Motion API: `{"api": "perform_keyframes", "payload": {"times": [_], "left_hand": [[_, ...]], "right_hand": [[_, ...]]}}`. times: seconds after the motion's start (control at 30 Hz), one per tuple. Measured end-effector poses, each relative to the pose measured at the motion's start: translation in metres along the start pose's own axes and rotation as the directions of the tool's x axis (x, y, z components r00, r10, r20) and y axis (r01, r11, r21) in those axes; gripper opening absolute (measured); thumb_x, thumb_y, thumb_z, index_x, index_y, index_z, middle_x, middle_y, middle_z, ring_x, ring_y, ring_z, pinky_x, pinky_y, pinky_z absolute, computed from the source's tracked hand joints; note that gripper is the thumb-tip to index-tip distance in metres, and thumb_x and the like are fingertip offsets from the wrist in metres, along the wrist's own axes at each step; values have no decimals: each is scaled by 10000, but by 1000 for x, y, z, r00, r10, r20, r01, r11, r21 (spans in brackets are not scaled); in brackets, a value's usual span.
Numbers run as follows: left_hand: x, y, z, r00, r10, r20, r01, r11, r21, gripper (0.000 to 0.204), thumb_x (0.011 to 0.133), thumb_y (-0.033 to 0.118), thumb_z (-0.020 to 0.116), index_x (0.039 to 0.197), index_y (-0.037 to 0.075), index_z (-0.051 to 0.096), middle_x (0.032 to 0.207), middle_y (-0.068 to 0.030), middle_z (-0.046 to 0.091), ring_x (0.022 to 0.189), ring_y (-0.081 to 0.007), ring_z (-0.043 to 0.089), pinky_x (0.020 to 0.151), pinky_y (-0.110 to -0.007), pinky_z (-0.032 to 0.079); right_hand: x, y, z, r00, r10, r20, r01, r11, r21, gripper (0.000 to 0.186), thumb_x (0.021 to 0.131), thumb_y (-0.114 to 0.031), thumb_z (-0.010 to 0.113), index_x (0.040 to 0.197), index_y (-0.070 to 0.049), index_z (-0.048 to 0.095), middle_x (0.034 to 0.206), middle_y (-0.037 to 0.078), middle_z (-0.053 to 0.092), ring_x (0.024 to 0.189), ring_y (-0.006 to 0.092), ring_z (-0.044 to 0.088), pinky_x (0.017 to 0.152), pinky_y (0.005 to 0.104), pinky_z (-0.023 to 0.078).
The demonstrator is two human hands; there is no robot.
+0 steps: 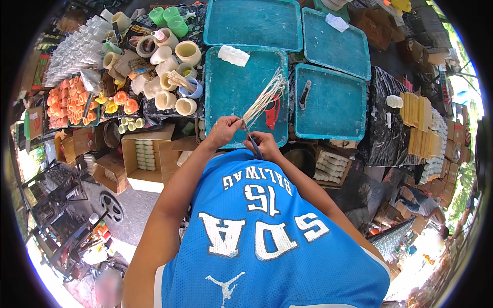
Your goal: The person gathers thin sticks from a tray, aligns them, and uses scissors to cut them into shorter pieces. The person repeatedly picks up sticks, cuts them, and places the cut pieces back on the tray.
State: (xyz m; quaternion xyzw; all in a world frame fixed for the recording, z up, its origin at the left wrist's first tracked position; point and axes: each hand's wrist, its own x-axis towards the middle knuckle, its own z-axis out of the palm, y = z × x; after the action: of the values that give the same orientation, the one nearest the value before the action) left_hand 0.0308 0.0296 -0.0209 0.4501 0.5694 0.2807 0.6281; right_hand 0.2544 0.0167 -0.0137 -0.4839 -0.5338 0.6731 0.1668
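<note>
My left hand [225, 131] is closed around the lower end of a bundle of thin cream-coloured strands [265, 97], like candle wicks. The loose ends fan out up and to the right over a teal tray [221, 87]. Close beside it, my right hand [265, 144] is closed on a slim dark tool [254, 146], its tip near the held end of the bundle. I cannot make out the tool's exact kind. A red-handled tool [272, 114] lies in the tray just beyond the strands. White moulded pieces [233, 55] lie at the tray's far end.
A box cutter [305, 95] lies in the right-hand tray [331, 123]. Cream cylinders [188, 52] and orange moulded pieces [72, 102] crowd the left. On black plastic at right are yellow slabs [417, 110]. Cardboard boxes [146, 177] of pale pieces stand below the table edge.
</note>
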Motion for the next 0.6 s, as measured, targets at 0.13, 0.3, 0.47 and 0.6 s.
{"api": "perform_keyframes", "payload": {"times": [0.13,0.3,0.47,0.6], "left_hand": [[7,-11,-3,999,32,13,-32,999,6,266,1061,207,631,1044,-24,762,808,4,666,772,-78,540,688,-303,453],[8,-14,-4,999,-24,23,25,997,-69,257,1073,217,636,992,6,757,776,45,603,739,-54,490,667,-264,418],[6,-10,-6,998,-18,68,20,999,-34,268,1077,219,634,982,-2,751,773,53,590,737,-55,486,663,-265,415],[0,2,-4,995,-40,95,46,997,-64,270,1076,222,640,980,-6,747,782,54,596,743,-56,493,665,-266,419]], "right_hand": [[-6,-3,1,999,37,-20,-36,998,58,301,945,-283,822,962,1,724,648,-9,598,611,31,485,524,265,368],[-5,-14,-2,995,96,10,-95,995,-16,368,929,-352,842,970,-6,725,646,13,622,591,45,520,519,260,377],[-4,-13,-2,988,148,45,-152,984,97,403,923,-392,852,995,-17,723,658,10,622,567,61,542,511,255,391],[-2,-19,-4,982,179,68,-187,971,146,389,932,-385,848,1007,-24,725,661,-1,610,570,65,545,517,253,404]]}}
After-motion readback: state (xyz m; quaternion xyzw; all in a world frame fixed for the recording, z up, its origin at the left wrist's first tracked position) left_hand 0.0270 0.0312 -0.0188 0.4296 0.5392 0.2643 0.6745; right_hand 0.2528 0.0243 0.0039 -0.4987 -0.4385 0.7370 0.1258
